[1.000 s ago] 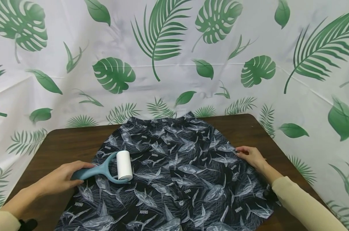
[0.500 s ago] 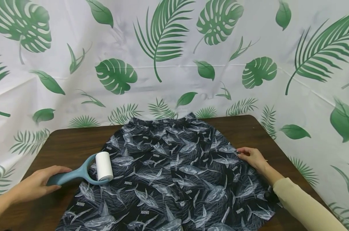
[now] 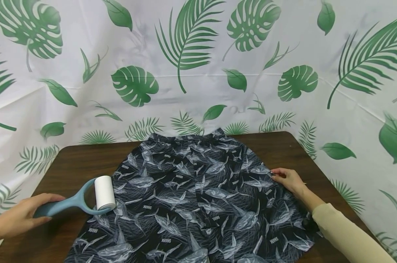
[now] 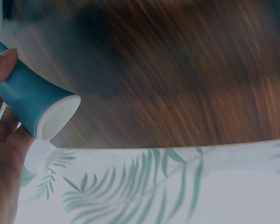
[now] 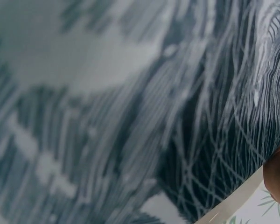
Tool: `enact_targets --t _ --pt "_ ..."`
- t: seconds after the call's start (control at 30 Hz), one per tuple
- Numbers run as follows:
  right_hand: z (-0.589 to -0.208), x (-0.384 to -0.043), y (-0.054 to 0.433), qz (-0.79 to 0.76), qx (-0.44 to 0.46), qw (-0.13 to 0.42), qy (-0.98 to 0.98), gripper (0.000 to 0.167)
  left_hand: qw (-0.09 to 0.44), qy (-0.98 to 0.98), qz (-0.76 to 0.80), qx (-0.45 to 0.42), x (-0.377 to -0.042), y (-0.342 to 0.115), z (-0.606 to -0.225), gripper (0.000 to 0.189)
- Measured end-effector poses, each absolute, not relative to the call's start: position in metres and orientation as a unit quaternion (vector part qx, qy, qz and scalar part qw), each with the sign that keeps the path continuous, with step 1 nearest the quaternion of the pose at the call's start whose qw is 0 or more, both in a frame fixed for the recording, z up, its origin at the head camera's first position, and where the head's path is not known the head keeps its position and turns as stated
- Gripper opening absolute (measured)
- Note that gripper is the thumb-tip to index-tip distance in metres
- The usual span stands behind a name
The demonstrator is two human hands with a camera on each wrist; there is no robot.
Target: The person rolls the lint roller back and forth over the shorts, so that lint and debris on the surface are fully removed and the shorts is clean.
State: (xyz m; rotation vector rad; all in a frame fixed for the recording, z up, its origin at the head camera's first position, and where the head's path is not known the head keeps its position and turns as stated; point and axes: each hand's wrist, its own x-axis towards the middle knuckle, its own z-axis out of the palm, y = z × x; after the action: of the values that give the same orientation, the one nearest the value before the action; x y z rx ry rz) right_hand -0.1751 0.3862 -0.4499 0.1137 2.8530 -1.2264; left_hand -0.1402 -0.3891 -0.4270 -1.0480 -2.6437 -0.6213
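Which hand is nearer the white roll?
Left: the left hand grips the blue handle that carries the white roll. The right hand is across the shorts, pinching their right edge.

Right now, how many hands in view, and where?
2. The left hand grips the blue-handled lint roller at the left of the table; the right hand pinches the right edge of the shark-print shorts. No others visible; wrist views repeat these two.
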Motion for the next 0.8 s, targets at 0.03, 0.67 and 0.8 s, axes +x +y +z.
enact_targets --t 0.03,0.67,0.8 --pt "-0.450 -0.175 0.386 -0.396 0.038 0.017 0.917 0.030 0.117 -0.902 -0.211 -0.357 -0.139 -0.391 -0.427 0.063" --pt "-0.452 -0.177 0.388 -0.389 0.042 0.013 0.920 0.029 0.097 -0.883 -0.212 -0.407 -0.138 -0.354 -0.421 0.068" --pt "-0.452 -0.177 0.388 -0.389 0.040 0.012 0.920 0.029 0.091 -0.879 -0.199 -0.423 -0.144 -0.330 -0.418 0.065"
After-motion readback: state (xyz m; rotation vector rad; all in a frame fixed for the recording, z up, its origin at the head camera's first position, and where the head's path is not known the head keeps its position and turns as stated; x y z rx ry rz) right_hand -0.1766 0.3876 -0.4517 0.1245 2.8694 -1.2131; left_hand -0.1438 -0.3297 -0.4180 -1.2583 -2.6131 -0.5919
